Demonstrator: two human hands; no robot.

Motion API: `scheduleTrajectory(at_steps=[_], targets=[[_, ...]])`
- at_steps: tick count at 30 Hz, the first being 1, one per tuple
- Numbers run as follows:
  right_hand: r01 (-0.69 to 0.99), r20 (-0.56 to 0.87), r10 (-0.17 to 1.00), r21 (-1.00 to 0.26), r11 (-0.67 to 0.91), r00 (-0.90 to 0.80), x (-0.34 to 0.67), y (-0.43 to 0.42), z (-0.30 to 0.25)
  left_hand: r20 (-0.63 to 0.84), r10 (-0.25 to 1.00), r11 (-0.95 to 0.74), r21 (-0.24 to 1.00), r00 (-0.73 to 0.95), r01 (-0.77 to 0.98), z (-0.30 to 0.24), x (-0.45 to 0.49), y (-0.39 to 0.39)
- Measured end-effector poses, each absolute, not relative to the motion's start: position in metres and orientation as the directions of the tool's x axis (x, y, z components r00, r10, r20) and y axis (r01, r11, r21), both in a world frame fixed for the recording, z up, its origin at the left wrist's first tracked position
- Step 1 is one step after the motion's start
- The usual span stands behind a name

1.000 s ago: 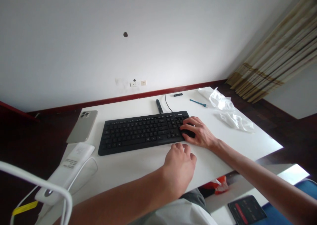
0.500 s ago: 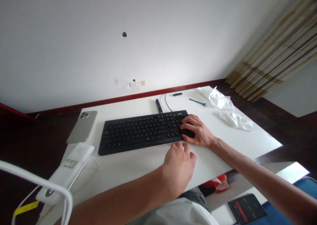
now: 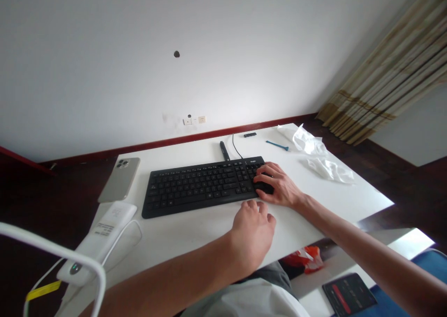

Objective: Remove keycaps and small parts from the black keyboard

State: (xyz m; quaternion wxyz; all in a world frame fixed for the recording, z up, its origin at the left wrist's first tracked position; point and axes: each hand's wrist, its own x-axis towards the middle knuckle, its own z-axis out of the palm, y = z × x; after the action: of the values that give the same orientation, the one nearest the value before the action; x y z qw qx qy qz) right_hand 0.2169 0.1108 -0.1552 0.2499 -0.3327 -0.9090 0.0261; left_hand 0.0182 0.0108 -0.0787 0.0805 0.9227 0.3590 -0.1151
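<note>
My right hand (image 3: 281,185) lies over a black computer mouse (image 3: 264,187), gripping it at the right end of a black keyboard (image 3: 199,187). My left hand (image 3: 252,231) rests on the white desk (image 3: 195,235) just in front of the keyboard, fingers curled and holding nothing. Its fingertips sit close to the keyboard's front edge, apart from it. Most of the mouse is hidden under my right palm and fingers.
A pale smartphone (image 3: 119,179) and a white corded device (image 3: 103,233) lie at the desk's left. Crumpled white plastic (image 3: 309,142), a teal stick (image 3: 277,145), and a black cabled item (image 3: 224,150) lie behind the keyboard. An orange bag (image 3: 303,261) shows below the desk edge.
Both hands stay in the same place on the mouse and desk. The whole view has shifted slightly, with the desk's contents drifting a little in the frame.
</note>
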Motion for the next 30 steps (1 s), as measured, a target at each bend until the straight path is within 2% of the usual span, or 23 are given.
scheduleTrajectory(at_steps=[5, 11, 25, 30], targets=[[0.619, 0.408, 0.647, -0.219, 0.754, -0.644, 0.211, 0.105, -0.147, -0.281, 0.645, -0.727, 0.060, 0.711, 0.684, -0.074, 0.018, 0.010], [0.807, 0.378, 0.812, -0.225, 0.546, -0.444, 0.194, 0.085, -0.143, -0.310, 0.634, -0.732, 0.054, 0.709, 0.679, -0.072, 0.017, 0.010], [0.923, 0.256, 0.893, -0.008, 0.385, -0.370, 0.163, 0.080, -0.135, -0.291, 0.647, -0.711, 0.106, 0.705, 0.696, -0.075, 0.018, 0.009], [0.932, 0.140, 0.928, -0.065, 0.356, -0.344, 0.160, 0.079, -0.117, -0.278, 0.647, -0.724, 0.067, 0.710, 0.687, -0.080, 0.018, 0.009]])
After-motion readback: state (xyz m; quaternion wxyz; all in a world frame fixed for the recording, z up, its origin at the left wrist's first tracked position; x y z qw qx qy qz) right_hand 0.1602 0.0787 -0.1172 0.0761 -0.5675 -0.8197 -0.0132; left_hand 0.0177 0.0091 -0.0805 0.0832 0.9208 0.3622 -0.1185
